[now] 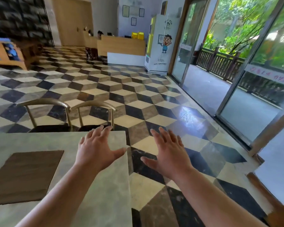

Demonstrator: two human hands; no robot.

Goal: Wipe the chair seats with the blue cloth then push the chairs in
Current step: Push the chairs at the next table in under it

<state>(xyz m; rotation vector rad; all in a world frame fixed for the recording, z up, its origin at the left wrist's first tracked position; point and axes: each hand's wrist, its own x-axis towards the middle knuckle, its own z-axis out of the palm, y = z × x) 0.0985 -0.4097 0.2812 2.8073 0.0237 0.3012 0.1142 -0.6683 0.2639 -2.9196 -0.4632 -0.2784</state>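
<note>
Two chairs stand at the far side of a pale marble table (23,141). The left chair (44,102) and the right chair (93,104) have curved metal backrests and dark seats that mostly lie hidden behind the table's far edge. My left hand (97,148) hovers over the table's far right corner with its fingers spread and holds nothing. My right hand (169,153) is held out over the floor just right of the table, fingers spread, also empty. No blue cloth is in view.
A dark brown mat (23,176) lies on the table. Checkered tile floor (138,95) stretches ahead to a wooden counter (123,45) and a white vending machine (161,45). Glass sliding doors (252,95) line the right side.
</note>
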